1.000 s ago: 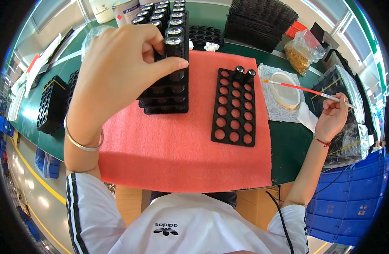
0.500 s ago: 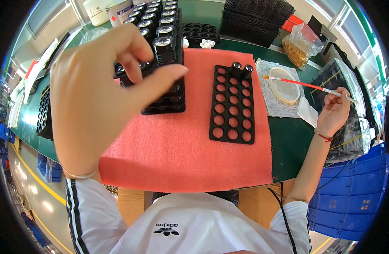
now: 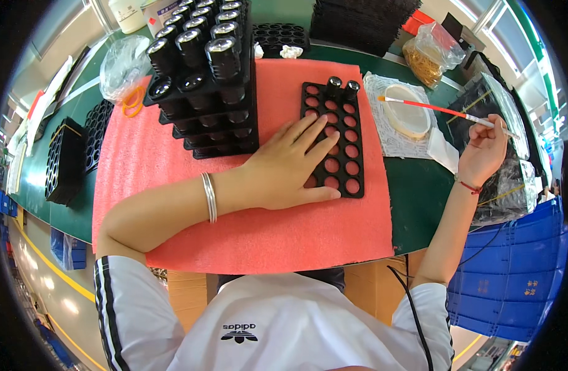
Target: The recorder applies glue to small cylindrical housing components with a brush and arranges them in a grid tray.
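My left hand lies flat with its fingers spread over the left side of a black tray with round holes. Several holes are hidden beneath the fingers. At the tray's far end stand two black cylinders with shiny tops. Out to the right, my right hand is closed round the white end of a thin paintbrush. Its red handle points left, and the bristle tip hovers over a round, cream-rimmed dish or ring on a white cloth.
A tall stack of black trays full of shiny-topped cylinders stands on the pink mat, left of my tray. More black trays sit at the left. Behind are another dark stack and a bag of yellow bands.
My left hand has come down and right from in front of the stacked trays, its curled fingers now spread on the tray. The right hand keeps the paintbrush almost still. The view has shifted slightly.
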Action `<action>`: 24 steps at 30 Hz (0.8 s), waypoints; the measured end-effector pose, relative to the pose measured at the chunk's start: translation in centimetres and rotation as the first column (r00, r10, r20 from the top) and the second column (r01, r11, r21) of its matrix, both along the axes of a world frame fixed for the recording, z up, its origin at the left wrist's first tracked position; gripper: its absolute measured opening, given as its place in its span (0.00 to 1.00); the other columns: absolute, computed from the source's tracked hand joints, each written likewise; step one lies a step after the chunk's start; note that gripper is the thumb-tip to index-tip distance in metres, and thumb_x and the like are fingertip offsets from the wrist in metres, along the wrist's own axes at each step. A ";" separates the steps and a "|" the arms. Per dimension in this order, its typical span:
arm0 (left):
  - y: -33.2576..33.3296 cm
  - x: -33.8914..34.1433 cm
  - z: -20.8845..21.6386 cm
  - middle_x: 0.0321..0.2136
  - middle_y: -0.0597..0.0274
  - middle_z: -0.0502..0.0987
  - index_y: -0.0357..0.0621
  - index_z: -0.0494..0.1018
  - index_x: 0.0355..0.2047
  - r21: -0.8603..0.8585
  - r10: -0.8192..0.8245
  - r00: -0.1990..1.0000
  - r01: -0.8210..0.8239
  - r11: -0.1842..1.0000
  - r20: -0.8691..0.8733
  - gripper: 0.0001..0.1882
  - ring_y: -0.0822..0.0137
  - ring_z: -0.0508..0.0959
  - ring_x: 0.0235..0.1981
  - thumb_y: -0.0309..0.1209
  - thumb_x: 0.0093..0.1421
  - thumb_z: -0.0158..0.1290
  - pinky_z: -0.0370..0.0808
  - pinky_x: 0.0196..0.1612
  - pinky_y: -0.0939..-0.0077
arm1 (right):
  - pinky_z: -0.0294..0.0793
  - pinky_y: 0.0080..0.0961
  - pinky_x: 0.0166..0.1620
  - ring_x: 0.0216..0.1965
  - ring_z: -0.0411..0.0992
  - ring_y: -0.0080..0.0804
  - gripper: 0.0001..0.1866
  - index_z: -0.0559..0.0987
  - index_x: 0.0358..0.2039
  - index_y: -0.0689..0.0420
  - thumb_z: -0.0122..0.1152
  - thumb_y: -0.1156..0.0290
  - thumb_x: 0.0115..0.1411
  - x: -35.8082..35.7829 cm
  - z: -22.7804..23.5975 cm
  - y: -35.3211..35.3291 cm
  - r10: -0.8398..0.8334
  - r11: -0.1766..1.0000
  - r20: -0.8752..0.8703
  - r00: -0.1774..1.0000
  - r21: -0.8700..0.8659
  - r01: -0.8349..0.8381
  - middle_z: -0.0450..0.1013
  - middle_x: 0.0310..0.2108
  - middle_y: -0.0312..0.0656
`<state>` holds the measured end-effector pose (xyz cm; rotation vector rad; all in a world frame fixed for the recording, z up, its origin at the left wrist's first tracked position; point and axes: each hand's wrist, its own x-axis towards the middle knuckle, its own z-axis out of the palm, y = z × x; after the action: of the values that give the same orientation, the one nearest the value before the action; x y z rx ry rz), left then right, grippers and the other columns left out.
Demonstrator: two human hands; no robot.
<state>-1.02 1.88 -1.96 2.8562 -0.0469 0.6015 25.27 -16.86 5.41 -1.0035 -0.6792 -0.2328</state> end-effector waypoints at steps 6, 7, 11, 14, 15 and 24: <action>-0.7 -0.8 1.8 0.49 0.43 0.60 0.36 0.61 0.49 -0.008 0.004 0.995 -0.004 1.000 -0.095 0.36 0.47 0.59 0.52 0.54 0.50 0.50 0.60 0.53 0.59 | 0.60 0.15 0.21 0.19 0.63 0.20 0.11 0.72 0.31 0.63 0.47 0.68 0.59 -0.3 0.1 0.1 -0.034 0.999 -0.007 0.999 -0.018 0.034 0.67 0.19 0.38; -0.9 -1.2 2.8 0.46 0.44 0.62 0.36 0.62 0.48 -0.046 -0.001 0.986 -0.007 0.999 -0.169 0.35 0.48 0.61 0.50 0.53 0.50 0.51 0.61 0.52 0.59 | 0.60 0.15 0.21 0.19 0.63 0.20 0.11 0.72 0.31 0.63 0.47 0.68 0.59 -0.2 0.0 0.0 -0.035 0.999 -0.002 0.999 -0.020 0.035 0.67 0.19 0.38; -1.6 -2.3 4.7 0.40 0.50 0.63 0.39 0.65 0.41 -0.132 0.052 0.943 -0.100 0.986 -0.328 0.29 0.53 0.64 0.44 0.50 0.49 0.53 0.64 0.47 0.62 | 0.60 0.15 0.21 0.19 0.63 0.20 0.11 0.72 0.31 0.63 0.48 0.67 0.59 -0.2 0.0 0.1 -0.041 0.999 0.003 0.999 -0.020 0.041 0.67 0.19 0.38; -1.2 -1.8 3.5 0.41 0.50 0.62 0.40 0.65 0.40 -0.060 0.170 0.979 -0.177 0.982 -0.109 0.28 0.52 0.64 0.45 0.49 0.48 0.54 0.63 0.47 0.61 | 0.60 0.15 0.21 0.19 0.63 0.20 0.11 0.72 0.30 0.63 0.48 0.67 0.59 -0.1 0.0 0.1 -0.066 0.998 0.002 0.998 -0.017 0.066 0.67 0.18 0.38; -1.2 -1.7 3.2 0.43 0.49 0.62 0.39 0.64 0.41 -0.053 0.177 0.981 -0.181 0.982 -0.078 0.29 0.51 0.63 0.46 0.49 0.48 0.54 0.63 0.48 0.61 | 0.60 0.15 0.21 0.19 0.63 0.20 0.11 0.73 0.30 0.63 0.48 0.67 0.58 -0.1 0.0 0.0 -0.077 0.997 0.002 0.997 -0.016 0.077 0.67 0.18 0.38; -1.4 -1.3 2.2 0.57 0.31 0.45 0.34 0.52 0.56 0.024 0.242 0.962 -0.241 0.970 -0.122 0.42 0.37 0.54 0.56 0.52 0.51 0.51 0.53 0.58 0.54 | 0.59 0.15 0.21 0.19 0.64 0.20 0.10 0.73 0.30 0.62 0.48 0.69 0.58 0.3 0.1 -0.3 -0.116 0.993 0.030 0.993 0.015 0.115 0.68 0.19 0.37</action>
<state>-2.32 0.45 0.27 2.9234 0.3253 0.4659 25.54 -17.14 5.51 -1.0295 -0.6478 -0.3546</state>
